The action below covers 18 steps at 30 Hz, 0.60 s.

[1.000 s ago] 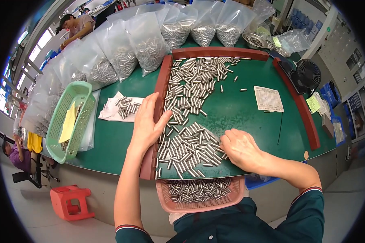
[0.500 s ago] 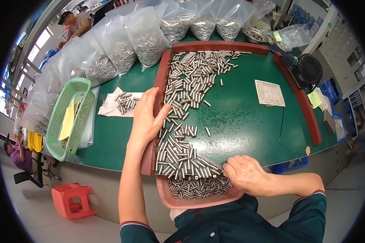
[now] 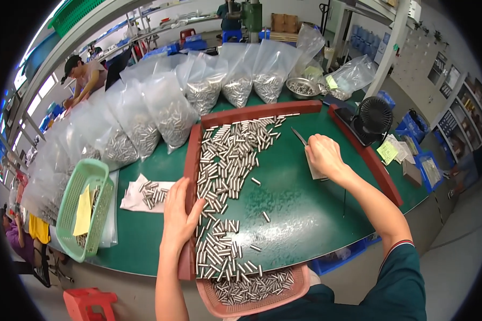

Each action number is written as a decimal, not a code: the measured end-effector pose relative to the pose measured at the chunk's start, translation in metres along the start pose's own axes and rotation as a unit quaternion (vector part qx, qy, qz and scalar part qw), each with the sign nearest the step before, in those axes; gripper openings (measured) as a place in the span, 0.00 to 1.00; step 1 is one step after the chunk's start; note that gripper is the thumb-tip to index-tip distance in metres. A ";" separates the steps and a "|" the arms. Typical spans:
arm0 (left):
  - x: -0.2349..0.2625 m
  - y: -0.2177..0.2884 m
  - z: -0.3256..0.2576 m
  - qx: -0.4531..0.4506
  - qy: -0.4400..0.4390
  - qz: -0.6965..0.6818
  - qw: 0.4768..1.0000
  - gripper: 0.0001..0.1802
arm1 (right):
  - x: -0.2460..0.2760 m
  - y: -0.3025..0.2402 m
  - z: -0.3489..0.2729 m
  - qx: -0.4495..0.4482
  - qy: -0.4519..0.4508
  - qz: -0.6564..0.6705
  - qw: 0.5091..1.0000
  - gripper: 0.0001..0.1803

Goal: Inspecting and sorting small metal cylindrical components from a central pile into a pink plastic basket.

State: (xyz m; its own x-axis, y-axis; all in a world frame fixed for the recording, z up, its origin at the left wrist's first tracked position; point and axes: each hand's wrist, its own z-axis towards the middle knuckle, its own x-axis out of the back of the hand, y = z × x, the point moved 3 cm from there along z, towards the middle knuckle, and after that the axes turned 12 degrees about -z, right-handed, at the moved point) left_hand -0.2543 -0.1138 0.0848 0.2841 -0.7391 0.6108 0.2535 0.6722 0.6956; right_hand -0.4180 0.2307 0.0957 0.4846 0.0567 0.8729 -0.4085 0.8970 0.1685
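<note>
1. Gripping a slender grey metal tool with a pointed tip (image 3: 299, 136), the right hand (image 3: 324, 155) is shown with its fingers curled closed; the tip is directed toward the upper left.
2. Beneath this hand a cream paper slip (image 3: 315, 169) is partly hidden; whether it is pinched or merely covered cannot be told.
3. The left hand (image 3: 178, 216) is laid at a long red-brown rail (image 3: 194, 147), fingers extended, thumb spread over the top; nothing is seen enclosed by it.
4. Along the rail's inner side the short, silvery metal cylinders (image 3: 231, 155) are heaped in a long band, from the far end to the near edge of the green-topped table (image 3: 300, 214); a few are scattered apart toward the middle.
5. Below the near edge a pink perforated plastic basket (image 3: 303, 281) is set, filled with similar cylinders.
6. The step in hand is judged to be the sorting of the heap toward the basket, the tool being held well apart from the cylinders.
7. For the next move, a lowering of the tip to the band's inner border would seem to be called for, the rail being steadied by the left hand.
8. Farther out, a light green perforated plastic basket (image 3: 102, 214) and upright clear plastic bags of cylinders (image 3: 169, 115) are ranged.
</note>
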 end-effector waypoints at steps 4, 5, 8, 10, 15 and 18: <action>0.001 0.004 0.002 0.005 -0.004 -0.004 1.000 0.31 | -0.026 0.012 0.026 -0.015 0.000 -0.005 1.000 0.06; 0.001 0.004 0.003 0.005 -0.005 -0.004 1.000 0.31 | -0.028 0.013 0.033 -0.030 -0.006 -0.019 0.999 0.05; 0.001 0.003 0.003 0.008 -0.002 0.001 1.000 0.31 | -0.039 0.020 0.053 -0.070 0.001 -0.057 0.996 0.02; 0.003 0.003 0.002 0.016 0.000 -0.001 1.000 0.31 | -0.044 0.026 0.062 -0.119 -0.071 -0.070 0.988 0.01; 0.002 0.003 0.004 0.022 -0.002 -0.002 1.000 0.32 | -0.062 0.041 0.070 -0.141 -0.105 -0.068 0.982 0.03; 0.001 0.003 0.004 0.019 -0.003 -0.004 1.000 0.32 | -0.070 0.040 0.069 -0.127 -0.095 -0.066 0.985 0.03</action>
State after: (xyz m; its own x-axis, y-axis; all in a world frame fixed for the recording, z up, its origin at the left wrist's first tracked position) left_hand -0.2574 -0.1126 0.0886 0.2766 -0.7441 0.6081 0.2203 0.6650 0.7136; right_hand -0.5216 0.2323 0.0731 0.3566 -0.1302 0.9252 -0.1336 0.9730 0.1884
